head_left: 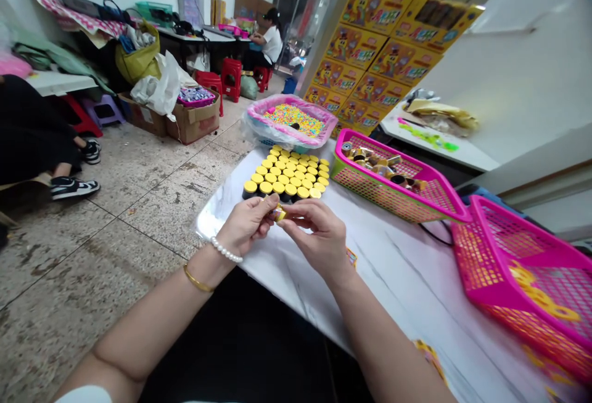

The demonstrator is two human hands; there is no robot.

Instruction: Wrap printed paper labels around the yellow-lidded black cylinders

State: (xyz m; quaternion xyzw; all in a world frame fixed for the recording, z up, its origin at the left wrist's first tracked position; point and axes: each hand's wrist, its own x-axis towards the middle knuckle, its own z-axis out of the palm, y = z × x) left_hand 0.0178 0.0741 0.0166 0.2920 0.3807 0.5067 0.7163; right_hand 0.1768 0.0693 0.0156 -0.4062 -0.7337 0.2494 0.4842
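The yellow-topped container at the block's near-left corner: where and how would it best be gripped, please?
Probably pinch the dark side below the yellow top, coming from the left: the container stands upright with that side free, neighbours behind and right.

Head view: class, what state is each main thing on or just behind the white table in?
Small piece, held by the left hand and right hand
Yellow-topped containers, upright, grouped in rows
Plastic-lined tub, uncovered, holding colourful pellets
Pink-and-green basket, open, partly filled
Far-right pink basket, open, yellow pieces inside
Yellow printed boxes, stacked
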